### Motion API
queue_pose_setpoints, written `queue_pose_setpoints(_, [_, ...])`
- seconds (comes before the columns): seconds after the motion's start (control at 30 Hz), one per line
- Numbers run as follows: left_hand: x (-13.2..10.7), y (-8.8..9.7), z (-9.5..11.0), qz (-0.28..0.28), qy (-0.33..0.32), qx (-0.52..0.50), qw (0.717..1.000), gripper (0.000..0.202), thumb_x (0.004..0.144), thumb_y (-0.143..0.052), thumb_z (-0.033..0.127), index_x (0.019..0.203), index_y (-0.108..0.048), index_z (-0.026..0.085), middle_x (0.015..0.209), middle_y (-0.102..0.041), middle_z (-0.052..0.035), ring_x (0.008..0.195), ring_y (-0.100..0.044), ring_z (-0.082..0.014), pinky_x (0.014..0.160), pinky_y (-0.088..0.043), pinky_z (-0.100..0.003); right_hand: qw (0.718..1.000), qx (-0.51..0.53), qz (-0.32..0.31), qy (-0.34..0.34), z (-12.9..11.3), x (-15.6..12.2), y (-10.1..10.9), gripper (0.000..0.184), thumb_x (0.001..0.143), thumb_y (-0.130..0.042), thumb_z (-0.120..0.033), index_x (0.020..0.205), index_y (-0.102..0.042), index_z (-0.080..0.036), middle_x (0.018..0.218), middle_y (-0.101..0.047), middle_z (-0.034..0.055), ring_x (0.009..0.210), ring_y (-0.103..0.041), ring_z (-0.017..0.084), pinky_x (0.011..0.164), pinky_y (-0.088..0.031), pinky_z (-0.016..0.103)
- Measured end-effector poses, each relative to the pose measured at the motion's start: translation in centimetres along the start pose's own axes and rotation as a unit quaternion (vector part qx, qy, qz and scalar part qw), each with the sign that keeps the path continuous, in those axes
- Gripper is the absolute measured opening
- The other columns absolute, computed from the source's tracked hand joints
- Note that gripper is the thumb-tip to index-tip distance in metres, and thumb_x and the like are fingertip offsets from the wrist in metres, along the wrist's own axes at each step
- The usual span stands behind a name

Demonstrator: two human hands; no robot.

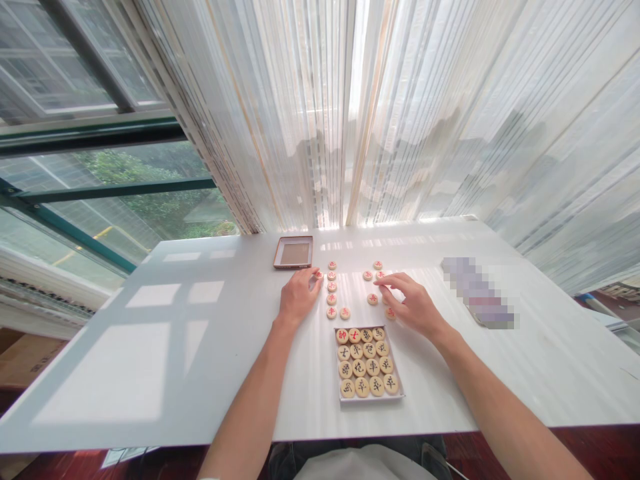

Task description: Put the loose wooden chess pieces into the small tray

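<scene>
My left hand point(299, 295) rests on the table with thumb and fingers pinched around a round red-lettered Chinese chess piece point(320, 275). To its right stands a column of red pieces, among them a piece point(331, 287) in the middle and another point(345, 313) at the lower end. My right hand point(411, 303) has its fingers apart, the index fingertip close to a red piece point(381, 274). Near its thumb lies another red piece point(373, 299), and one more point(390, 313) is partly covered by the hand. A shallow box point(369, 401) between my forearms holds rows of pieces, mostly black-lettered.
A brown-rimmed box lid point(293, 267) lies at the back of the white table point(225, 373). On the right is a blurred-out flat object point(479, 293). Behind the table hang sheer striped curtains point(400, 133), with a window point(145, 187) at left.
</scene>
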State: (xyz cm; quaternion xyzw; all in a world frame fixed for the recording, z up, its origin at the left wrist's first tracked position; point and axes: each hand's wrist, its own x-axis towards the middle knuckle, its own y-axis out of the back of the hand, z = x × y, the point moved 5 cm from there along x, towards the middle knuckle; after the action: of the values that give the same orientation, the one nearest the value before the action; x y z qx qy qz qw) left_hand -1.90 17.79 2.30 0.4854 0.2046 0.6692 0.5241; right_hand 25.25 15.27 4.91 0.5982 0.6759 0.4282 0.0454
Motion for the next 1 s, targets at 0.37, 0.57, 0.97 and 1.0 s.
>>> queue_pose_setpoints(0.37, [-2.6, 0.8, 6.5, -0.031, -0.121, -0.233, 0.964, 0.024, 0.09, -0.067, 0.036, 0.11, -0.063, 0.023, 0.101, -0.073, -0.0049, 0.085, -0.071, -0.0175, 0.069, -0.057, -0.029, 0.996, 0.087, -0.019, -0.007, -2.2, -0.5, -1.1, 0.021, 0.096, -0.056, -0.033, 0.113, -0.066, -0.027, 0.107, -0.072, 0.0083, 0.094, -0.069, 0.025, 0.06, -0.06, 0.031])
queue_pose_setpoints(0.57, [-3.2, 0.9, 8.1, -0.036, -0.158, -0.245, 0.956, 0.02, 0.091, -0.067, 0.038, 0.104, -0.065, 0.022, 0.094, -0.074, -0.0038, 0.082, -0.071, -0.0174, 0.064, -0.057, -0.029, 0.988, 0.14, -0.057, -0.042, -3.0, -0.8, -1.9, 0.018, 0.096, -0.057, -0.036, 0.107, -0.067, -0.025, 0.101, -0.075, 0.0075, 0.092, -0.071, 0.025, 0.061, -0.059, 0.03])
queue_pose_setpoints(0.97, [-3.4, 0.3, 8.1, -0.061, -0.164, -0.259, 0.95, 0.023, 0.089, -0.07, 0.038, 0.108, -0.066, 0.023, 0.099, -0.075, -0.0037, 0.081, -0.071, -0.0172, 0.067, -0.058, -0.03, 0.968, 0.232, -0.068, -0.072, -2.8, -0.7, -2.5, 0.017, 0.095, -0.061, -0.037, 0.104, -0.066, -0.024, 0.098, -0.075, 0.0057, 0.093, -0.072, 0.022, 0.085, -0.058, 0.037])
queue_pose_setpoints(1.0, [-3.4, 0.3, 8.0, -0.062, -0.159, -0.267, 0.948, 0.023, 0.089, -0.071, 0.036, 0.108, -0.066, 0.023, 0.099, -0.075, -0.0034, 0.08, -0.071, -0.0165, 0.065, -0.058, -0.029, 0.966, 0.238, -0.067, -0.075, -2.7, -0.7, -2.5, 0.018, 0.095, -0.062, -0.038, 0.104, -0.066, -0.024, 0.098, -0.075, 0.0056, 0.094, -0.072, 0.022, 0.086, -0.058, 0.037])
